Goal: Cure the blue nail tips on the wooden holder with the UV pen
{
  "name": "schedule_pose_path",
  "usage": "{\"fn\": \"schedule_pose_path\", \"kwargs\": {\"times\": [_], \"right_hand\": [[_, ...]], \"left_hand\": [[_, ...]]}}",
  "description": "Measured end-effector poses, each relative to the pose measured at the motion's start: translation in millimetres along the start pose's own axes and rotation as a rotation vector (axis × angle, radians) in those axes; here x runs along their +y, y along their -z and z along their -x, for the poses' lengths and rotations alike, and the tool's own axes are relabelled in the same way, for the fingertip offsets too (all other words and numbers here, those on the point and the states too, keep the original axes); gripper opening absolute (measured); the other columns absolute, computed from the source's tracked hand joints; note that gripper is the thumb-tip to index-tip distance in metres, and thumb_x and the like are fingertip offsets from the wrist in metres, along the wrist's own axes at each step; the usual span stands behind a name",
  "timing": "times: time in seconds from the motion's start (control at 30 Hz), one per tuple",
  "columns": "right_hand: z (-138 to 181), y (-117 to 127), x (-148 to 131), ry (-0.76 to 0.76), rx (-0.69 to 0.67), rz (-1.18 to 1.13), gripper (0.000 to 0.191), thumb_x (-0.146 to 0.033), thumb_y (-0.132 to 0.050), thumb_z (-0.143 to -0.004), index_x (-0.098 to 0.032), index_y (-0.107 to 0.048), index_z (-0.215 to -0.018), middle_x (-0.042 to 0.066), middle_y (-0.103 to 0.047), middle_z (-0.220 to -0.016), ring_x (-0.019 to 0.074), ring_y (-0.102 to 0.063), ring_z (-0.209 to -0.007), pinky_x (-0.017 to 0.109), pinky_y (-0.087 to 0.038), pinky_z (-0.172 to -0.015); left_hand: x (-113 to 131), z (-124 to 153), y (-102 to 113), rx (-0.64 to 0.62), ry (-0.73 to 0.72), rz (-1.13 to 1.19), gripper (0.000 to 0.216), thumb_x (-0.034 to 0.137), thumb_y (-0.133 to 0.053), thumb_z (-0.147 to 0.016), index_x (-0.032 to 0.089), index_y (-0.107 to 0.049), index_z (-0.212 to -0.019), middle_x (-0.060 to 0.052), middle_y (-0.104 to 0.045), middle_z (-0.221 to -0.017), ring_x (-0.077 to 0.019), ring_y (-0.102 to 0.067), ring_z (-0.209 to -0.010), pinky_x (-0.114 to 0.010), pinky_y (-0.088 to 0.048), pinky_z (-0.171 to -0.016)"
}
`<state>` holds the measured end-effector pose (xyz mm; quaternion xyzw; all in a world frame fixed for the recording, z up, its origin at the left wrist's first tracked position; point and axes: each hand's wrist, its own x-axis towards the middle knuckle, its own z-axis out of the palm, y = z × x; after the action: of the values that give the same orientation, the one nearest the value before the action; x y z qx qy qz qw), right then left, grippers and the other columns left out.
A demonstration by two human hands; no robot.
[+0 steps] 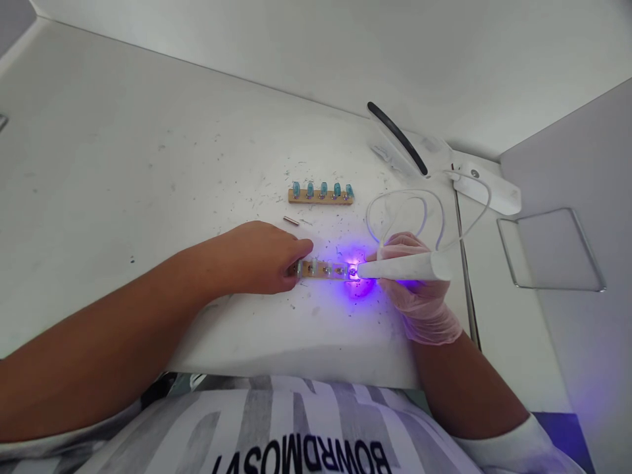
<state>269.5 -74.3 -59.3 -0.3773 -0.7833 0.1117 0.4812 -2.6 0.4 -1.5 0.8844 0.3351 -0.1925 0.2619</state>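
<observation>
In my bare left hand I grip the left end of a wooden nail tip stand, with thumb and fingers closed on it. Several pale, clear nail tips are mounted along this stand. My right hand, in a thin pinkish glove, is closed around a white corded UV lamp pen. The pen's tip glows violet right at the stand's rightmost nail tip; I cannot tell if they touch. Beyond my hands sits a second wooden stand bearing several blue nail tips. A small metallic rod lies between the two stands.
A black curved nail file lies at the back right beside crumpled clear plastic. The white cord loops over the table to a white power box. A metal wire frame is at the right. Small dark specks dot the white table.
</observation>
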Motion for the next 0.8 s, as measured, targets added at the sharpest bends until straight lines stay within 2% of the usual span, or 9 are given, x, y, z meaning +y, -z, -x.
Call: {"fn": "schedule_pose_path", "kwargs": {"times": [0.47,0.8], "right_hand": [[-0.8,1.0,-0.8,-0.011,-0.009,0.024,0.006,-0.028,-0.071,-0.09,-0.028,-0.07,-0.096,0.0,-0.076,-0.076,0.0182,-0.06,-0.06,0.04,-0.052,-0.064],[0.4,1.5,0.3,-0.009,-0.014,0.001,0.005,-0.025,-0.071,-0.089,-0.027,-0.07,-0.094,0.0,-0.076,-0.078,0.0185,-0.06,-0.061,0.04,-0.049,-0.065]], "left_hand": [[-0.5,0.2,-0.8,-0.009,-0.001,-0.017,0.013,0.03,-0.058,-0.088,0.025,-0.048,-0.082,-0.002,-0.067,-0.076,-0.0191,-0.053,-0.061,-0.034,-0.029,-0.056],[0.7,-1.6,0.2,-0.013,0.004,-0.015,0.012,0.03,-0.058,-0.088,0.025,-0.049,-0.082,-0.002,-0.066,-0.076,-0.0198,-0.053,-0.062,-0.034,-0.028,-0.058]]}}
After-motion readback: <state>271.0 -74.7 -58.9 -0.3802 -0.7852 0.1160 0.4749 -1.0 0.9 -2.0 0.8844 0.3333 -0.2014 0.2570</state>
